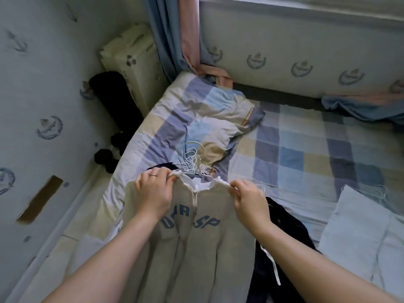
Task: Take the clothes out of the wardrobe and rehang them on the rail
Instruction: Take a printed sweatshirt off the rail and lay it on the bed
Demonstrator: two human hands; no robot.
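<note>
A beige zip-up sweatshirt [196, 248] with blue letters lies on top of a pile of clothes on the bed. My left hand [153, 191] grips its left shoulder by the collar. My right hand [249, 200] pinches the right side of the collar. A bunch of pale wire hanger hooks [192, 158] sticks out just beyond the collar, over the pillow. A dark navy garment [282, 235] with a white drawstring lies under the sweatshirt to the right. No wardrobe or rail is in view.
The bed [295, 154] has a checked blue, beige and purple cover and a matching pillow [209, 119]. A pale blue cushion [360, 232] lies at right. Left of the bed are a narrow floor strip, a cream appliance [133, 60], dark items [109, 158] and curtains [175, 33].
</note>
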